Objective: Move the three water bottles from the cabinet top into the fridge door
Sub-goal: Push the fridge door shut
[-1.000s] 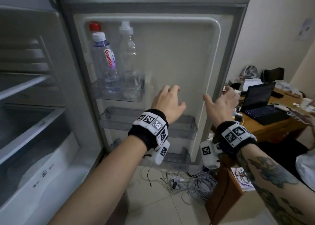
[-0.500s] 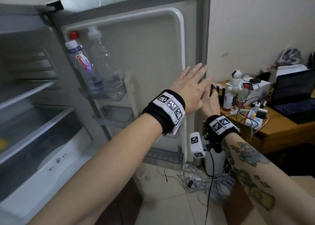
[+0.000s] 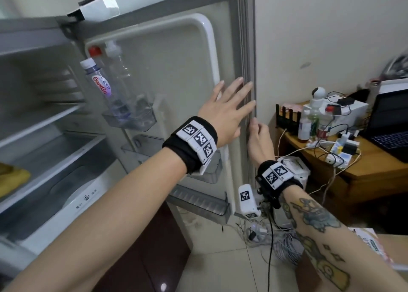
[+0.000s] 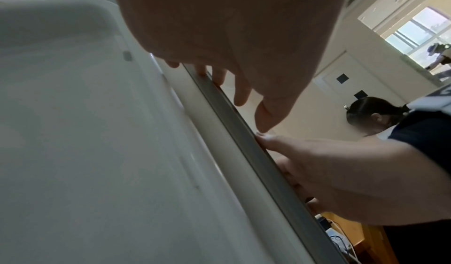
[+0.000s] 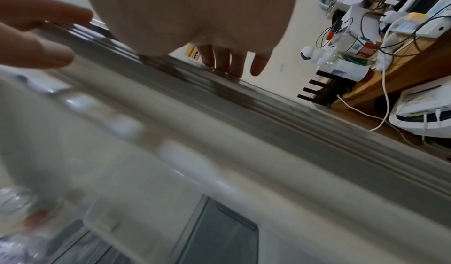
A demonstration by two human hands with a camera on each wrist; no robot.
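Three water bottles stand in the upper shelf (image 3: 130,122) of the open fridge door (image 3: 176,70): a labelled white-capped bottle (image 3: 101,86), a red-capped bottle (image 3: 95,52) behind it, and a clear white-capped bottle (image 3: 120,67). My left hand (image 3: 231,104) lies flat with straight fingers (image 4: 241,94) against the door's inner side, near its free edge. Just below, my right hand (image 3: 257,134) grips that edge (image 4: 256,152), thumb on the gasket and fingers (image 5: 234,63) wrapped round the outer side. Neither hand holds a bottle.
The fridge interior (image 3: 55,141) with its shelves lies to the left, with something yellow (image 3: 13,179) on one. A wooden desk (image 3: 375,170) with a laptop, bottles and chargers stands right of the door. Cables (image 3: 276,236) lie tangled on the tiled floor.
The door has swung in towards the fridge. Both hands moved to its free edge: the left now presses flat on the inner side and the right has taken hold of the edge.
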